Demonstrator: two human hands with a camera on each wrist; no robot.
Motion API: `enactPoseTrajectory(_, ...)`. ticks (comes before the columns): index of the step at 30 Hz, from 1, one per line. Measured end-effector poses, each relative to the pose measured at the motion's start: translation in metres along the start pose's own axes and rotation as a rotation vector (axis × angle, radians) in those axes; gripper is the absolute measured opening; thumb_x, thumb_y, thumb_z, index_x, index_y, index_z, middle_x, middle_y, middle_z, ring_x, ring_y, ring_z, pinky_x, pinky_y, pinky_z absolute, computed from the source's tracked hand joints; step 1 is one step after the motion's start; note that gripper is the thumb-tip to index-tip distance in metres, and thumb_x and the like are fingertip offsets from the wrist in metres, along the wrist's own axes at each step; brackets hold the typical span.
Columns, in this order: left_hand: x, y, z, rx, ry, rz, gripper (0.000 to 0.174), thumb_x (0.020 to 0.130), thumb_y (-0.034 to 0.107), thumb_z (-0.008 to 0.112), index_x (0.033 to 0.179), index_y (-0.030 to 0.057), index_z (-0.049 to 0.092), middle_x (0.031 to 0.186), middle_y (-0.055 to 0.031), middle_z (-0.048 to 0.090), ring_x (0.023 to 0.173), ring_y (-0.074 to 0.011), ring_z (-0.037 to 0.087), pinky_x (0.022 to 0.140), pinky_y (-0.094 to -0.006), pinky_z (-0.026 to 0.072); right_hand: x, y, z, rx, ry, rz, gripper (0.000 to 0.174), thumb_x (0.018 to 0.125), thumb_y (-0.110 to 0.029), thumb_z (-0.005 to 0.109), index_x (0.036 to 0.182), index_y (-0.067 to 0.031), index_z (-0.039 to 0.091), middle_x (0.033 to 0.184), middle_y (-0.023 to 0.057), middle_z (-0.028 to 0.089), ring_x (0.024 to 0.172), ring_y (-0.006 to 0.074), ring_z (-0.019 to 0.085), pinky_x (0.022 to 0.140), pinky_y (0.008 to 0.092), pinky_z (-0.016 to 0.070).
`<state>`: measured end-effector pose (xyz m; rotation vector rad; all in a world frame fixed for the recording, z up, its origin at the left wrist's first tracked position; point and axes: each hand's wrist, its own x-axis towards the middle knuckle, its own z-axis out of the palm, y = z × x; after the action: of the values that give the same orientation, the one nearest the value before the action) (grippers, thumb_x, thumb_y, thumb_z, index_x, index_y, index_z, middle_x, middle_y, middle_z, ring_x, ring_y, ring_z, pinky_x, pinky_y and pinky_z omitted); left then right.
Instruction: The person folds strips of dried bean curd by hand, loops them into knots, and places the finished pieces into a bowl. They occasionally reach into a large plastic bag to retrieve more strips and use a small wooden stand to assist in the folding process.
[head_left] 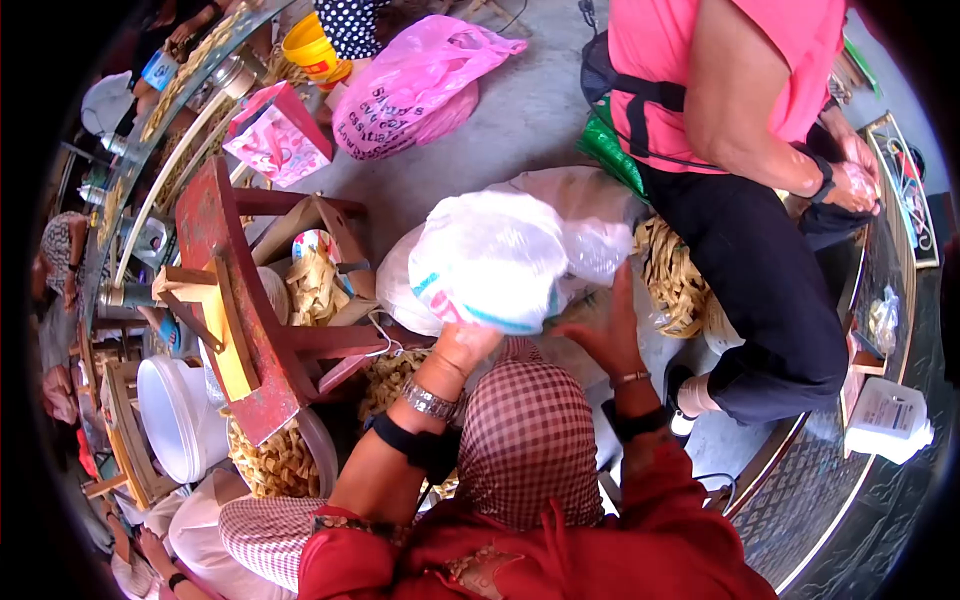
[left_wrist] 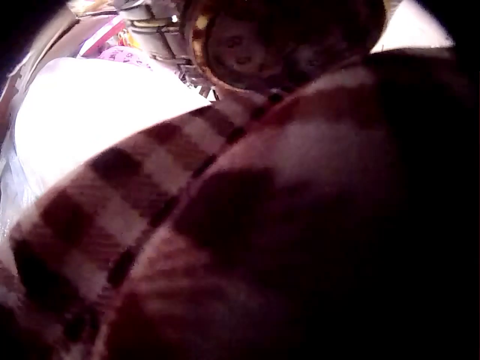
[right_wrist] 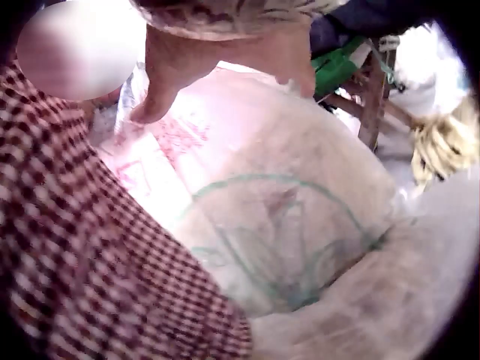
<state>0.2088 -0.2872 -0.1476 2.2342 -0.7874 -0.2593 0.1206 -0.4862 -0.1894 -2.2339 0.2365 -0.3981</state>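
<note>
A bulky white plastic bag (head_left: 495, 250) with pink and teal print fills the space before the person in red. The left hand (head_left: 472, 343) is at its near lower edge, its fingers hidden by the bag. On the near right side, the right hand (head_left: 608, 335) has its thumb spread away from its fingers. The right wrist view shows that hand (right_wrist: 225, 64) over a pale printed sack (right_wrist: 292, 202), thumb pointing down along the plastic. Checked cloth (left_wrist: 142, 172) and a watch (left_wrist: 285, 45) block most of the left wrist view.
A red wooden bench (head_left: 235, 290) stands at left, near a white bucket (head_left: 172, 415) and coiled woven strips (head_left: 275, 455). A person in black trousers (head_left: 770, 290) sits close on the right. A pink plastic bag (head_left: 420, 85) lies on the floor beyond.
</note>
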Motion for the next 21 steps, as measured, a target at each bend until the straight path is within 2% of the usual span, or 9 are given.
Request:
enactPoseTrajectory(1,-0.003,0.002,-0.004,0.032,-0.053,0.014,0.042,0.085,0.026,0.058,0.120,0.0038,0.055,0.121,-0.0133,0.057,0.110,-0.0236,0.054,0.093,-0.0358,0.0441,0.009,0.003,0.003,-0.076,-0.089,0.021,0.114,0.050,-0.027,0.087,0.139,0.0017,0.023,0.142,0.0215,0.028,0.130,0.0363,0.029,0.108,0.0416,0.0248)
enactPoseTrajectory(2,-0.009,-0.003,-0.002,-0.002,-0.059,0.042,0.042,0.085,0.027,0.058,0.120,0.0039,0.056,0.122,-0.0137,0.057,0.110,-0.0258,0.054,0.095,-0.0368,0.0430,0.026,0.007,0.004,-0.101,-0.282,0.027,0.103,0.052,-0.025,0.084,0.136,0.0010,0.030,0.143,0.0211,0.029,0.132,0.0373,0.027,0.109,0.0416,0.0240)
enactPoseTrajectory(3,-0.016,-0.006,0.007,-0.558,0.011,-0.115,0.041,0.086,0.028,0.057,0.119,0.0043,0.056,0.121,-0.0136,0.057,0.110,-0.0271,0.054,0.095,-0.0372,0.0427,0.046,0.003,0.003,-0.125,-0.475,0.028,0.093,0.055,-0.022,0.081,0.133,0.0004,0.037,0.143,0.0207,0.031,0.134,0.0383,0.025,0.109,0.0416,0.0231)
enactPoseTrajectory(5,-0.026,-0.029,0.019,-0.610,0.024,-0.092,0.043,0.083,0.029,0.062,0.119,0.0050,0.057,0.120,-0.0133,0.058,0.108,-0.0282,0.055,0.095,-0.0375,0.0428,0.063,-0.002,0.009,-0.157,-0.710,0.014,0.090,0.056,-0.021,0.080,0.132,0.0003,0.037,0.141,0.0200,0.032,0.131,0.0365,0.027,0.107,0.0408,0.0248)
enactPoseTrajectory(14,-0.021,-0.019,-0.016,-0.731,-0.148,-0.031,0.060,0.072,0.026,0.076,0.123,0.0055,0.053,0.120,-0.0111,0.057,0.108,-0.0250,0.054,0.093,-0.0360,0.0442,0.027,-0.010,-0.001,0.263,-0.416,-0.084,0.076,0.063,-0.018,0.078,0.127,-0.0003,0.040,0.132,0.0164,0.040,0.121,0.0287,0.038,0.100,0.0371,0.0325)
enactPoseTrajectory(15,-0.015,-0.022,-0.020,-0.644,-0.181,0.038,0.058,0.077,0.022,0.071,0.127,0.0051,0.048,0.124,-0.0105,0.054,0.111,-0.0232,0.053,0.095,-0.0359,0.0436,0.028,-0.009,0.006,0.296,-0.368,-0.087,0.075,0.063,-0.018,0.077,0.126,-0.0004,0.041,0.131,0.0160,0.041,0.120,0.0278,0.039,0.100,0.0367,0.0333)
enactPoseTrajectory(18,-0.009,-0.005,-0.028,-0.950,-0.118,-0.077,0.058,0.075,0.027,0.073,0.125,0.0059,0.051,0.119,-0.0118,0.057,0.107,-0.0244,0.054,0.093,-0.0346,0.0441,0.029,-0.002,0.034,0.417,-0.214,-0.100,0.070,0.065,-0.016,0.076,0.124,-0.0005,0.042,0.129,0.0148,0.043,0.117,0.0252,0.042,0.097,0.0354,0.0358)
enactPoseTrajectory(20,-0.011,-0.005,-0.022,-0.979,-0.088,-0.191,0.058,0.073,0.032,0.075,0.121,0.0064,0.054,0.116,-0.0133,0.058,0.105,-0.0262,0.055,0.092,-0.0341,0.0440,0.031,0.005,0.057,0.512,-0.143,-0.117,0.067,0.067,-0.016,0.076,0.123,-0.0007,0.042,0.127,0.0140,0.045,0.115,0.0235,0.045,0.096,0.0346,0.0375)
enactPoseTrajectory(21,-0.012,-0.011,-0.018,-0.812,-0.111,-0.201,0.057,0.075,0.032,0.072,0.122,0.0065,0.054,0.117,-0.0139,0.058,0.106,-0.0264,0.054,0.093,-0.0343,0.0435,0.035,0.008,0.070,0.564,-0.118,-0.129,0.066,0.067,-0.015,0.076,0.122,-0.0007,0.043,0.126,0.0136,0.046,0.114,0.0226,0.046,0.095,0.0342,0.0384)
